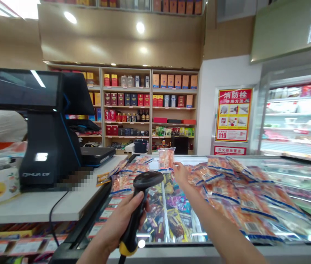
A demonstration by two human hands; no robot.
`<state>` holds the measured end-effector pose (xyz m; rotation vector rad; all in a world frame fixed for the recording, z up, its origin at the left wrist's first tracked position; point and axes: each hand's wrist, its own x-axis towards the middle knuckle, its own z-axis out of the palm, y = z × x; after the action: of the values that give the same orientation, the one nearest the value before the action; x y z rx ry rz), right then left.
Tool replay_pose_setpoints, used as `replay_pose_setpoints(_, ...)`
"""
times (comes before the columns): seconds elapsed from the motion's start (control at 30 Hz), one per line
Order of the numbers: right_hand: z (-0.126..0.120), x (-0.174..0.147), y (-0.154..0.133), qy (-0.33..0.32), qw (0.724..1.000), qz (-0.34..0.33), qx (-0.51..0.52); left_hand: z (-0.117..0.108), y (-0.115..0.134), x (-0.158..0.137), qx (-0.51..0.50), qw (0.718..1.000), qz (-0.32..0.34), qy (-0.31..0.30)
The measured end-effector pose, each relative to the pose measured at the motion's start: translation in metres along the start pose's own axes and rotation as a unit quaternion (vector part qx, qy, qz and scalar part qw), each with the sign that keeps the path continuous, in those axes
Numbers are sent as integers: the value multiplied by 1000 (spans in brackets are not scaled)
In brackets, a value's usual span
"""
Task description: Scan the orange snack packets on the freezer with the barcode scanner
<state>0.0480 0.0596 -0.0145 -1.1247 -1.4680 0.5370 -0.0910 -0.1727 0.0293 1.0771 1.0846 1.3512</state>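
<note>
In my left hand [129, 211] is a black barcode scanner [141, 198] with a yellow end, its head up and its fingers-wrapped handle slanting down toward me. My right hand [181, 173] reaches forward over the glass-topped freezer [165, 205] and pinches the lower right edge of a clear packet of orange-pink food [166, 159], which stands nearly upright. Similar packets [226, 190] with blue edges lie heaped on the glass to the right. A smaller group of packets [123, 179] lies to the left. What is inside the packets I cannot name.
A checkout terminal [49, 139] stands on the white counter [70, 205] at left, with a black cable [52, 216] hanging over the edge. A person [3, 126] is partly visible behind it. Shelves of boxes [128, 99] line the back wall; a refrigerated display [298, 110] stands at right.
</note>
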Motion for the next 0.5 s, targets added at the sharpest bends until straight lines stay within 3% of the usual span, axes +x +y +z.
replay_pose_setpoints(0.27, -59, -5, 9, 60, 998, -15, 13, 42, 5, 7, 37, 998, -6, -42)
replay_pose_setpoints(0.5, -79, -4, 28, 86, 996, -33, 2, 49, 6, 15, 43, 997, -10, -61)
